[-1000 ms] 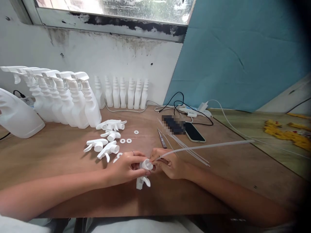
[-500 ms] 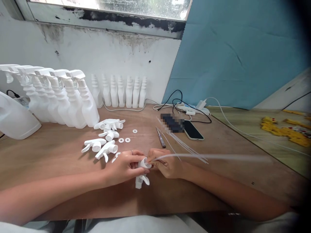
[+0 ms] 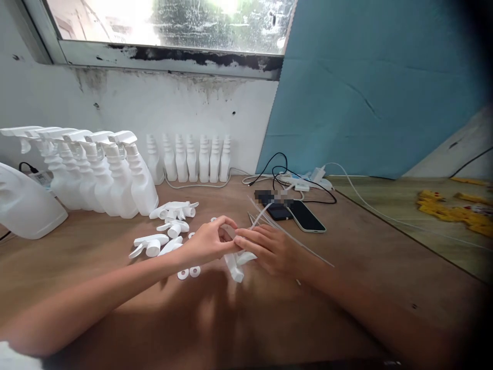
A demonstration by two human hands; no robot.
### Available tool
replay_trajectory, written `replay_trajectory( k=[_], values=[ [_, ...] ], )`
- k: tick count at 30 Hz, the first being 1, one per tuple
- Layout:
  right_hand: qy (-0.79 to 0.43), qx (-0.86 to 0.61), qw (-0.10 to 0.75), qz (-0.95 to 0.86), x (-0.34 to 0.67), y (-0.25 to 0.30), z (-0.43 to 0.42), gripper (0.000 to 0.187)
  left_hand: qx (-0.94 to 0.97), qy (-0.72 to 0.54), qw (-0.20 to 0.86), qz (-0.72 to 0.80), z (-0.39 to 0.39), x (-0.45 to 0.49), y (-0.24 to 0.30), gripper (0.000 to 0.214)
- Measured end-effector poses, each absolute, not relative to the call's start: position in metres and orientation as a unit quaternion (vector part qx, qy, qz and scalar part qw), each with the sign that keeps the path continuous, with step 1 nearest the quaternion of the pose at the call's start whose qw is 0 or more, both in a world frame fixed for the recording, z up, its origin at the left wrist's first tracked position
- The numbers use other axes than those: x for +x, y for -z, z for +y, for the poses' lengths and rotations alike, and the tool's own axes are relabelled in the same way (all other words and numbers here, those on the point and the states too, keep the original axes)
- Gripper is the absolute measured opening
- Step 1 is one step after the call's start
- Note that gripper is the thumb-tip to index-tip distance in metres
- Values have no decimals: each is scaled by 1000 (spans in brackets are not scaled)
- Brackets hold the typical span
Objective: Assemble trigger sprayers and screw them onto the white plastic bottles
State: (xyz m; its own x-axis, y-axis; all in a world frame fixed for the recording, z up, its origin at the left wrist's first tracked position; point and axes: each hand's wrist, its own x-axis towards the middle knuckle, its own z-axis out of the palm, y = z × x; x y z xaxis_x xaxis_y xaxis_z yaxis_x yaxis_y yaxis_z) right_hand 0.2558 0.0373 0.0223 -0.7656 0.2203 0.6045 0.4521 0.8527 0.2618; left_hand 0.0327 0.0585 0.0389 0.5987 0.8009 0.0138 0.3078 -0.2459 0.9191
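Observation:
Between my two hands is a white trigger sprayer head (image 3: 235, 268), tilted, with its nozzle end toward me. My left hand (image 3: 210, 240) curls thumb and fingers around its collar side. My right hand (image 3: 271, 249) closes on it from the other side, fingertips meeting those of the left. A thin translucent dip tube (image 3: 261, 215) rises at a slant from behind the fingers; its lower end is hidden. Several more sprayer heads (image 3: 152, 245) lie left of my left hand. White ring washers (image 3: 195, 271) lie just below my left wrist.
Spray bottles with heads (image 3: 121, 187) stand in a row at the left, a larger white jug (image 3: 29, 205) beside them. Bottles without heads (image 3: 204, 162) line the wall. Loose tubes (image 3: 308, 250), a phone (image 3: 307, 216), a power strip (image 3: 304, 181) and cables lie right of centre.
The sprayer head has tipped, its nozzle end swinging to the right. My right fingers have moved from the tube onto the head, and the tube now points up and away. The view has tilted up.

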Motion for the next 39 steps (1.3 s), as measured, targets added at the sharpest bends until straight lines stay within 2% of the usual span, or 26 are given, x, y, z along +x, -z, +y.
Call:
replay_trajectory(
  k=[6,8,10,12,16,19,27,39],
  values=[
    [245,-263,320,-877,274,-31,46,44,753,-144,585,263,98,55,-72,52],
    [233,-297,339,-862,282,-31,47,42,786,-198,518,274,118,57,-84,42],
    [209,-320,359,-852,288,-29,48,41,805,-318,361,347,144,57,-95,30],
    [198,-330,360,-850,292,-27,49,40,770,-417,260,408,176,54,-108,27],
    [221,-321,335,-858,295,-24,52,40,609,-569,137,534,243,30,-134,37],
    [233,-309,325,-863,295,-24,52,43,485,-610,101,619,280,-1,-140,38],
    [230,-302,308,-872,294,-24,52,40,415,-573,95,701,318,-51,-102,40],
    [230,-297,303,-876,294,-23,52,35,435,-442,100,778,336,-59,-103,41]
  ],
)
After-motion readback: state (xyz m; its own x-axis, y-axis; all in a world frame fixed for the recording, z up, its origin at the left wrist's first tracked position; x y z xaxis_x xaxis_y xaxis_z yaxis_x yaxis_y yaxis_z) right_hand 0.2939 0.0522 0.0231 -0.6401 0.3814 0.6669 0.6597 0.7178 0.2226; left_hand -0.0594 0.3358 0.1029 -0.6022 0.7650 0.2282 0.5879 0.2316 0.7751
